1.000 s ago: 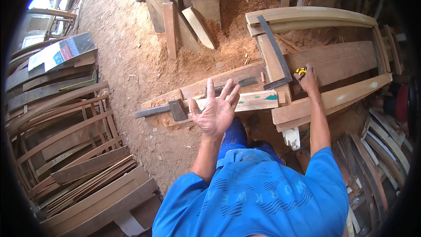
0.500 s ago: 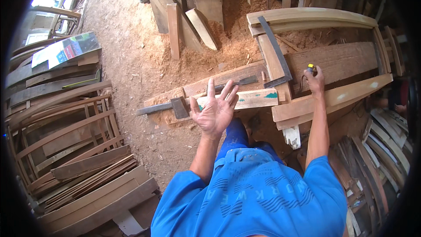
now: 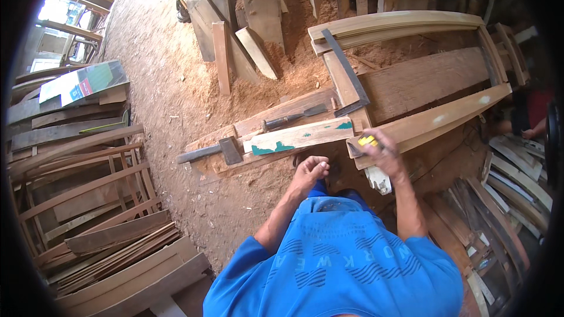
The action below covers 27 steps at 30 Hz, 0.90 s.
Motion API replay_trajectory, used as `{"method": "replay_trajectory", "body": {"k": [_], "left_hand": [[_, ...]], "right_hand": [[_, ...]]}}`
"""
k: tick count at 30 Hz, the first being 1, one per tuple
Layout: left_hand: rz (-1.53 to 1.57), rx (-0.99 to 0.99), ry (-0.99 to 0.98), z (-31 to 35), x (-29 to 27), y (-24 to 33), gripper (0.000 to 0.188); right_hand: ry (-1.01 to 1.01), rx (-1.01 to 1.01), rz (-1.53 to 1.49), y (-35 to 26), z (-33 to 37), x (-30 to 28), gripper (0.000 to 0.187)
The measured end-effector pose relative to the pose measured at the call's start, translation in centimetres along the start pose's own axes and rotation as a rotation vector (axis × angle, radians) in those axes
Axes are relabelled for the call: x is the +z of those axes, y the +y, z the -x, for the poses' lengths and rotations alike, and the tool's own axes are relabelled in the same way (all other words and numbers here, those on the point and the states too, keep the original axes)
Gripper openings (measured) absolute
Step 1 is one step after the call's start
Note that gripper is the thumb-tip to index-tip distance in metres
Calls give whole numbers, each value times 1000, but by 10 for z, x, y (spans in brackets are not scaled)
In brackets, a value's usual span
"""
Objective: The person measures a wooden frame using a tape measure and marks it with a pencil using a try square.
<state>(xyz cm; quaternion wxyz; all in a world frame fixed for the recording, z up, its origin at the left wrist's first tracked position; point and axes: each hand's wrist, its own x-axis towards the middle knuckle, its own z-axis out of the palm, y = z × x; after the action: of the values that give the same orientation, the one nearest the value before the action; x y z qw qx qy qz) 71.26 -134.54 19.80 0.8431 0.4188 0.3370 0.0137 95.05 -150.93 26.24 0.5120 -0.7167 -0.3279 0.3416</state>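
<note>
Tape measure (image 3: 366,140) in the right hand (image 3: 385,151), at the near rail's (image 3: 449,113) left end.
Right fingers grip the case; left hand (image 3: 310,174) curled, contents unverifiable from here. Advisable, in my judgement: firm grip, blade kept square to the rail. Case's long axis seemingly left-right; mouth direction blurred, cannot tell.

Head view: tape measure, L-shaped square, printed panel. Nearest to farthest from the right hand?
From the right hand:
1. Tape measure: in its grip.
2. L-shaped square: ahead, slightly left.
3. Printed panel: far left.
</note>
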Motion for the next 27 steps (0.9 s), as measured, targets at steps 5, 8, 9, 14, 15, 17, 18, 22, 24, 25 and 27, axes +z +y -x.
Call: {"method": "replay_trajectory", "body": {"k": [5,8,9,14,15,17,18,22,24,25,27], "left_hand": [[113,-97,-32,-2,18,-11,31],[94,-28,-49,0,15,-11,29],[95,-26,-47,1,11,-10,29],[71,77,-157,-1,-7,-6,14],[74,66,-151,-1,-8,0,13],[22,88,-119,-7,-20,5,11],[-27,106,-77,-7,-26,10,10],[88,210,199,2,-88,50,8],[57,258,367,15,-137,60,11],[58,277,417,21,-158,61,13],[-17,261,537,25,-184,57,21]], "right_hand": [[-153,-138,316,-21,21,49,68],[-199,-126,395,-26,23,67,67],[-221,-97,433,-27,23,70,65],[-284,-140,410,-29,15,76,66],[-285,-171,393,-27,15,76,65],[-279,-201,379,-28,15,74,64],[-282,-184,386,-30,17,70,61],[-237,-233,451,-29,27,45,53],[-263,-185,541,-36,30,29,50],[-308,-68,569,-45,28,20,49],[-216,-153,651,-38,29,11,44]]}}
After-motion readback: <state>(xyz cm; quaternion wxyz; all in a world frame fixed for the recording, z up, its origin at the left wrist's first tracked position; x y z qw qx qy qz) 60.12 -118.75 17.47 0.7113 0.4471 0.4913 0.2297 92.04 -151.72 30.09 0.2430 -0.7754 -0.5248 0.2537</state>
